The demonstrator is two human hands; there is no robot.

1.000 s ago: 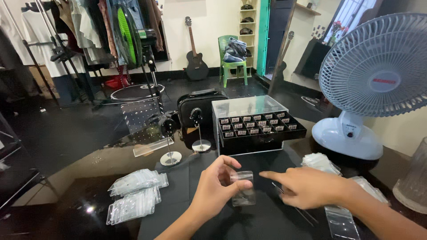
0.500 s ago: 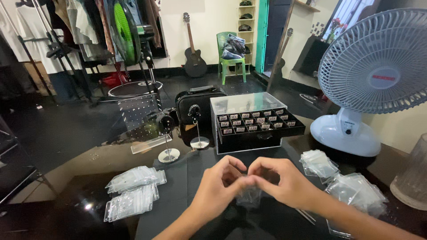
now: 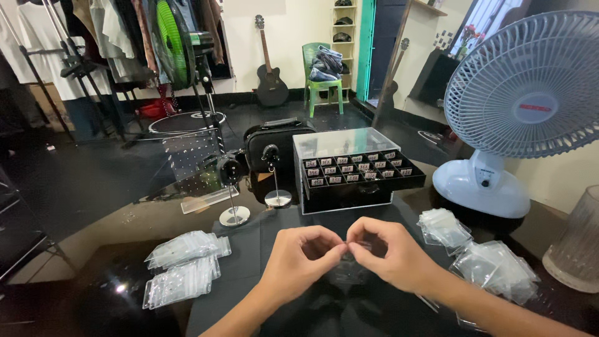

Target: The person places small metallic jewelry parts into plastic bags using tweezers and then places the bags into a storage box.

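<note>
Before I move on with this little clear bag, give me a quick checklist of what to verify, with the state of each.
1. Both hands on the small clear bag: ok, left hand and right hand pinch its top edge.
2. Bag sealed: cannot tell, fingers cover the edge.
3. Contents of bag: cannot tell, too small.
4. Bag stacks apart from the hands: ok, left pile, right pile.
5. Black jewellery case drawer pulled out: ok.
</note>
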